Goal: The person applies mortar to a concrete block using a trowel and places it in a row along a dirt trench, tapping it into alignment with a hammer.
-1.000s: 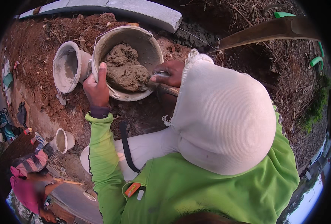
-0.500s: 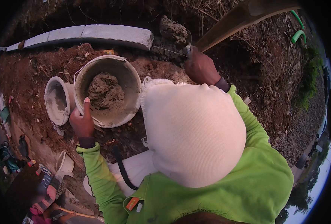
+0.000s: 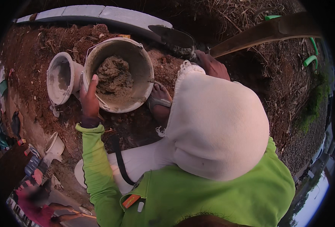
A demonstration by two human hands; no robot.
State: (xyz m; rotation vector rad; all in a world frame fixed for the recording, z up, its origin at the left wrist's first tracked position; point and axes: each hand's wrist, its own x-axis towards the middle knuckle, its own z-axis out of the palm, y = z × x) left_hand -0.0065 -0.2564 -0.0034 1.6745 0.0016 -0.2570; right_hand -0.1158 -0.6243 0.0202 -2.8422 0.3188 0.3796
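Head view, trowel (image 3: 173,36) blade pointing left

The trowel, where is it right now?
In the head view the trowel is up top, just right of the mortar bucket, held out by the right hand with its blade over the grey concrete curb.
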